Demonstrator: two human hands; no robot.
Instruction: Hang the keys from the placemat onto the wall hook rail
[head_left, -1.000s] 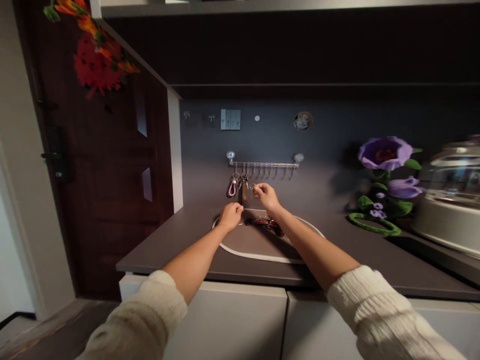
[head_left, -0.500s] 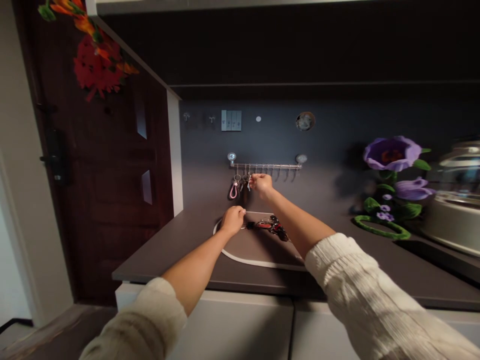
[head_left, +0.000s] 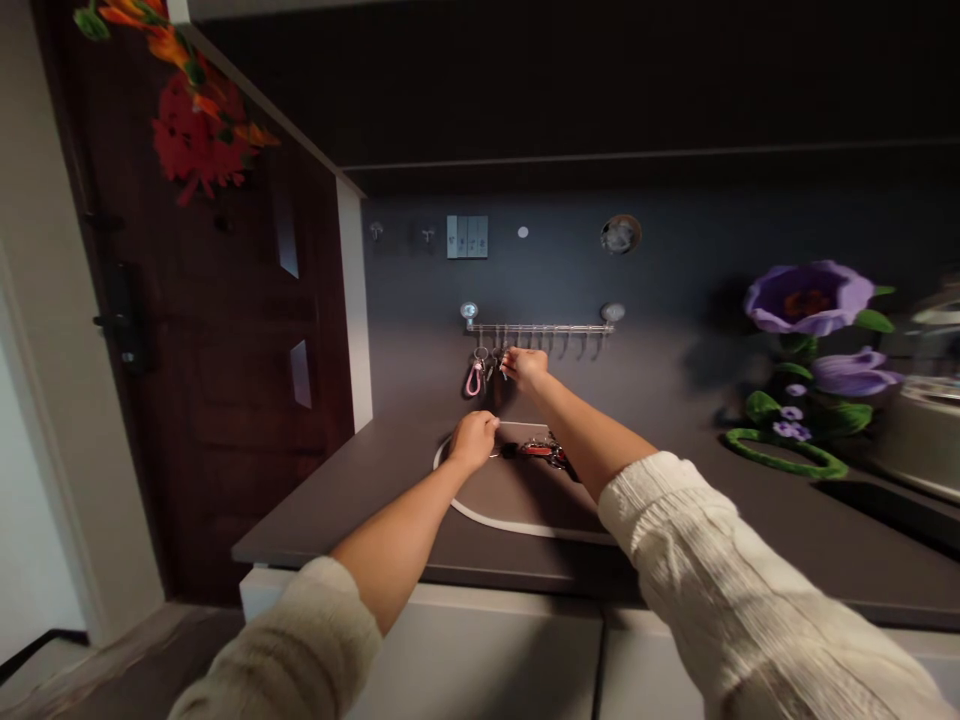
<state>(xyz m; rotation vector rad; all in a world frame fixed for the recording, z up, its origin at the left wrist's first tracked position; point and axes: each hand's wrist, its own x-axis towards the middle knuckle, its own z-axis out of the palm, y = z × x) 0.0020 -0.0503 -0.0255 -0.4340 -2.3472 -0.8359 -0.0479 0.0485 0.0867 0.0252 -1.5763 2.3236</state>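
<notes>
My right hand [head_left: 527,366] is up at the hook rail [head_left: 540,329] on the wall, its fingertips pinched on small silver keys [head_left: 505,370] just beneath the hooks. Left of these hangs a key ring with a pink strap loop [head_left: 473,379]. Lower down, over the left part of a brown mat with a white rim [head_left: 510,524], my left hand [head_left: 474,440] is closed with its fingers curled; whatever it may hold is hidden. Right of it, a bunch of keychains with red and black pieces [head_left: 536,450] lies on the mat, partly covered by my right forearm.
Purple knitted flowers [head_left: 810,300] stand on the dark counter [head_left: 315,500] at right, beside a pale appliance with a clear dome [head_left: 922,430]. A dark cabinet [head_left: 570,80] overhangs the counter. To the left is a brown door [head_left: 225,450] with red and orange decorations [head_left: 199,135].
The view has turned slightly, so the scene sits a little further right. Both hands stay in nearly the same places, the right still at the hooks and the left above the mat.
</notes>
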